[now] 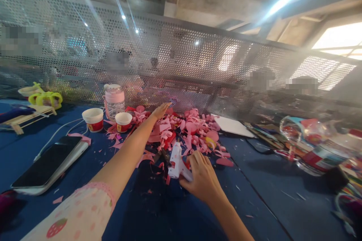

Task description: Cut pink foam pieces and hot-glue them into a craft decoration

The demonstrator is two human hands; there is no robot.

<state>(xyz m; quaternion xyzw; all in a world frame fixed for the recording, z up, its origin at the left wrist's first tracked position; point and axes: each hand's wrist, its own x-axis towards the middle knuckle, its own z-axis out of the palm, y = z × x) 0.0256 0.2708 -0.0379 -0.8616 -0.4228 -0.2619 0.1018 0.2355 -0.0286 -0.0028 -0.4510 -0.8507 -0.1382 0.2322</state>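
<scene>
Clasped in the right hand [203,179], a white plastic hot glue gun [177,161] stands nozzle-up on the blue table [268,199], while just beyond it the left hand [161,110], fingers flat and holding nothing, stretches over the heap of curled pink paper scraps [195,128] toward two small white cups [123,121].

Phone [48,165] left of glue gun [177,162]; paper scraps [186,128] behind it.

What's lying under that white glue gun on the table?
Under the glue gun, held by the right hand, lie pink paper scraps on the blue table. The hand covers whatever lies beneath its handle.
</scene>
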